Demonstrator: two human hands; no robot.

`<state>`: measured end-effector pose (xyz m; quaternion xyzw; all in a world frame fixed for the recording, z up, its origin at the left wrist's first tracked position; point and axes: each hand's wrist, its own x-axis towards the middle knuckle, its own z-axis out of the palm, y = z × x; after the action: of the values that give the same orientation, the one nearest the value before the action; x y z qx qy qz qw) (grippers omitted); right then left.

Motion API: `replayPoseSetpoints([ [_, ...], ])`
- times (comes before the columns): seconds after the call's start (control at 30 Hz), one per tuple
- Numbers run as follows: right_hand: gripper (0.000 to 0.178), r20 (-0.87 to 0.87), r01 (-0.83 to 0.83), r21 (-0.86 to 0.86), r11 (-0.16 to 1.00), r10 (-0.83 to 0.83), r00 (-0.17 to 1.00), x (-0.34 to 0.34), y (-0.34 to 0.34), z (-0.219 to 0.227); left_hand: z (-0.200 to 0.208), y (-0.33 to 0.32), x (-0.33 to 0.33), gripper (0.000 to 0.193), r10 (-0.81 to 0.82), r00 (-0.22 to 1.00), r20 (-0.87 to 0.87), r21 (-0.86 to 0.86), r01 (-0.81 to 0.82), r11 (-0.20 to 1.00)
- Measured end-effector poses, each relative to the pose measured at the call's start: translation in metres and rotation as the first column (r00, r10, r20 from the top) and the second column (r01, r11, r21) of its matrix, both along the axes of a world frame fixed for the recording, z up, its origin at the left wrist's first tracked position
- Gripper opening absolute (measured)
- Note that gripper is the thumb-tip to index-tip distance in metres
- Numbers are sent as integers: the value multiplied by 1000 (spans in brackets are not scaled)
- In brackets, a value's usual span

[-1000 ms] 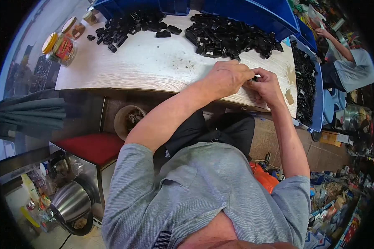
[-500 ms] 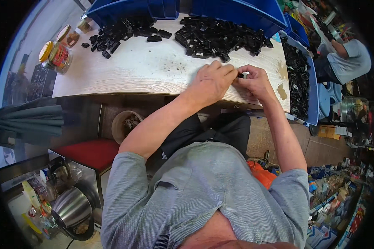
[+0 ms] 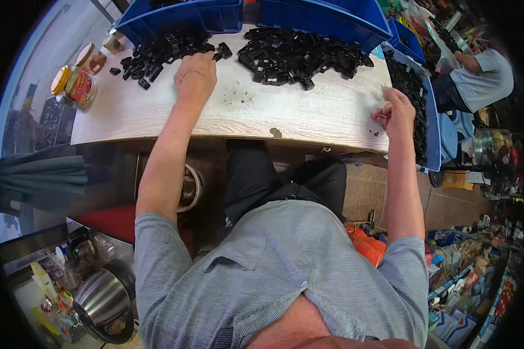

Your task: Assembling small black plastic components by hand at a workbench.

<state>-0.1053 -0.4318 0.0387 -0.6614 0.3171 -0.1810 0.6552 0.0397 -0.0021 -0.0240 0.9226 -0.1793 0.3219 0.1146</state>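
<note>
Our left hand (image 3: 195,78) lay palm down on the pale wood-grain tabletop (image 3: 239,110), fingers stretched forward and loosely spread, their tips touching the near edge of the smaller heap of small black plastic parts (image 3: 157,52). It gripped nothing that we could see; it looked placed to draw one part out of the heap. Our right hand (image 3: 397,111) was raised at the tabletop's right edge, fingers curled in and pinched close together. Whether it held a small piece we could not tell, since anything between the fingertips was too small to make out.

Between the two hands the tabletop carried only dark specks and crumbs. Beyond them, toward the far side, lay the larger spread of black plastic parts (image 3: 300,55), well apart from the smaller heap, which we judged kept two sorts separate. Behind both stood deep blue plastic bins (image 3: 186,17), and along the right edge a shallow blue tray of black parts (image 3: 413,96) sat just beside our right hand, close enough for dropping pieces in.

At the far left corner stood clear jars with yellow lids (image 3: 75,87). Another person in a grey shirt (image 3: 477,75) was bent over at the far right. Below left, on the floor side, stood a steel kettle (image 3: 102,299).
</note>
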Motion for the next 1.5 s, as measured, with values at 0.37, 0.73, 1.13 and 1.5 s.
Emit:
replayPoseSetpoints([
  [0.37, 27, -252, -512, -29, 859, 489, 835, 32, 100, 2, 9, -11, -9, 28, -20, 976, -217, -170, -17, 985],
  [0.73, 23, -287, -510, 27, 860, 495, 820, 39, 122, -6, 2, -25, -26, 29, -135, 987, -87, -292, 105, 951],
  [1.13, 32, -56, -620, -15, 785, 618, 784, 16, 117, -8, 14, -94, -108, 28, -542, 812, -219, -874, 84, 479],
  [1.5, 22, -266, -696, -101, 711, 655, 707, 32, 123, -14, 15, -102, -113, 25, -554, 800, -232, -831, 133, 540],
])
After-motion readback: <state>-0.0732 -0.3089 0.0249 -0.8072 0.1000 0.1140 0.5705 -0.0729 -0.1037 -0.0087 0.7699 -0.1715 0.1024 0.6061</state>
